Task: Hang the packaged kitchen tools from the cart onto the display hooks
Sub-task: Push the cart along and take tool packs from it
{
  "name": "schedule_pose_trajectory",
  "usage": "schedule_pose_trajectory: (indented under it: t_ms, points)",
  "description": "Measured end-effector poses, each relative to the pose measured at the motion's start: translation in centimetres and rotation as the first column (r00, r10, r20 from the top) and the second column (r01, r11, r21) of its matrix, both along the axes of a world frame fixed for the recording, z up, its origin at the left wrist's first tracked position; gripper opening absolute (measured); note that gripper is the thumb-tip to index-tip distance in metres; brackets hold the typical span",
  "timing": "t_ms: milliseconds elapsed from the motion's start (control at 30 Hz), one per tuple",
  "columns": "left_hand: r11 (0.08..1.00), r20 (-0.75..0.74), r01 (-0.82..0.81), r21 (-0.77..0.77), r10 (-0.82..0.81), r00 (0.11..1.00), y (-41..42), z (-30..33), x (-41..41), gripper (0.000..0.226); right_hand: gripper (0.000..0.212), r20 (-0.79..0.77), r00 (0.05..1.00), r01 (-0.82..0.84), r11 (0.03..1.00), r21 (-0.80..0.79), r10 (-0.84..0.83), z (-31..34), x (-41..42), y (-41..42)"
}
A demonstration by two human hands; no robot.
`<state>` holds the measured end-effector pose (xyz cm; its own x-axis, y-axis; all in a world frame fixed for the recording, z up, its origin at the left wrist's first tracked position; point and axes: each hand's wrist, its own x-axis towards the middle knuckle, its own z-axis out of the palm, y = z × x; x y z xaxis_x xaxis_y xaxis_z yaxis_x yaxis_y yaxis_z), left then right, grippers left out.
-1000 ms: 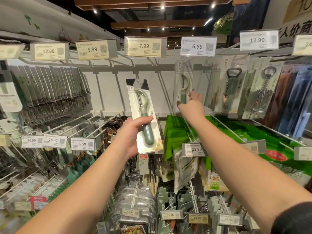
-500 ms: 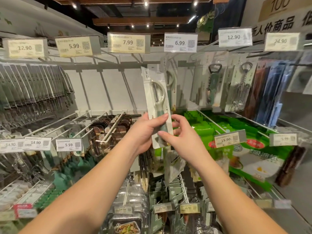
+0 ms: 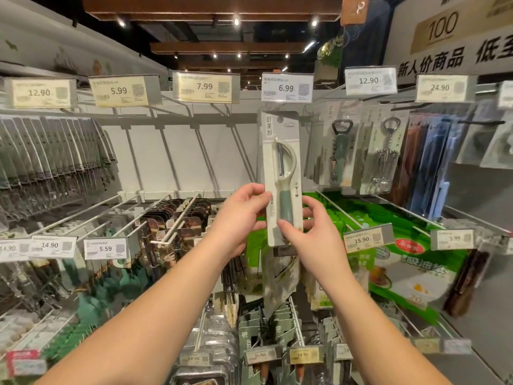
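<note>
A packaged peeler (image 3: 281, 151) with a cream head and green handle stands upright on its white card, raised in front of the display wall. My left hand (image 3: 238, 215) pinches the card's lower left edge. My right hand (image 3: 311, 232) grips its lower right part, thumb across the front. The card's top reaches just below the 6.99 price tag (image 3: 287, 87). The hook behind the card is hidden. No cart is in view.
Bare hooks (image 3: 205, 145) run under the 5.99 and 7.99 tags. Bottle openers (image 3: 340, 151) and corkscrews (image 3: 385, 154) hang to the right. Packed tools (image 3: 50, 162) fill the left. Green bags (image 3: 402, 245) and lower hooks with price tags jut out beneath my hands.
My right hand came back from the 6.99 hook and took the peeler's lower part. Both hands have since raised the pack and moved it right, under the 6.99 tag.
</note>
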<state>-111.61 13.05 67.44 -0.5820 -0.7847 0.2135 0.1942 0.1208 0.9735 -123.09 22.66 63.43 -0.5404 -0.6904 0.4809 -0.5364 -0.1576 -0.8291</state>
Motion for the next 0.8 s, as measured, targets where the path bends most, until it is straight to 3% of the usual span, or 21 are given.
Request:
schedule_pose_trajectory:
  t_ms: [433,800]
  points:
    - [1.000,-0.135,-0.001,0.031,0.005,0.991,-1.6,2.1,-2.1,0.010,0.054,-0.047,0.998,0.045,0.997,-0.055,-0.047,1.7,-2.2,-2.4]
    - [0.989,-0.017,-0.150,0.001,0.150,0.988,-5.6,1.5,-4.4,0.004,0.073,-0.176,0.979,0.117,0.992,0.054,-0.106,1.5,-4.6,-7.4]
